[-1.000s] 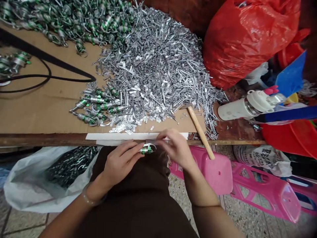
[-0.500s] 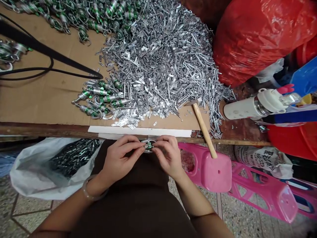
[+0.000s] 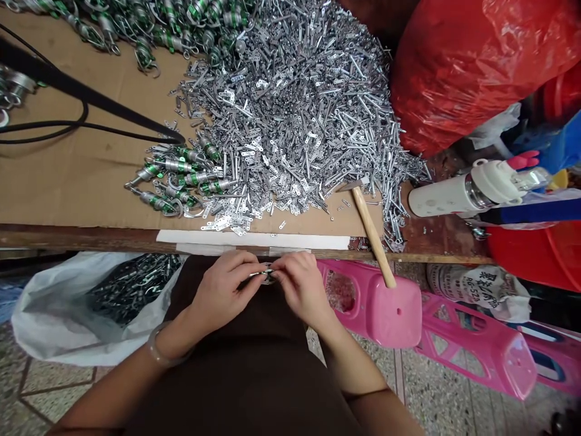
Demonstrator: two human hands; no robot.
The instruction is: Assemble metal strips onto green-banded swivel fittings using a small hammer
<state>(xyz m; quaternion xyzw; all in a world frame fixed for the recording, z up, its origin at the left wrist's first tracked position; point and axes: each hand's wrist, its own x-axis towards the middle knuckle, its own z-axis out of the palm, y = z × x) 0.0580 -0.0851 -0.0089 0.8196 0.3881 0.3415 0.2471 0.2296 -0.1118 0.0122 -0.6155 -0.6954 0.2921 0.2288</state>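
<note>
Over my lap, just below the table's front edge, my left hand (image 3: 224, 290) and my right hand (image 3: 302, 284) pinch one small silver metal clip (image 3: 267, 275) between their fingertips. Both hands are closed on it and most of it is hidden. On the cardboard-covered table (image 3: 82, 188) above lies a big heap of small silver metal strips (image 3: 295, 115). A small cluster of finished silver-and-green clips (image 3: 179, 181) lies at the heap's left, nearest my left hand.
A wooden-handled hammer (image 3: 370, 227) lies at the table's front right. More green clips (image 3: 149, 24) are piled at the back. A white bag of clips (image 3: 91, 303) sits lower left, a pink stool (image 3: 385, 303) right, a red bag (image 3: 472, 66), a white bottle (image 3: 458, 194), black cables (image 3: 68, 109).
My right hand came down from the table edge to join the left on the clip. Both hands now close tighter round it, hiding its green band.
</note>
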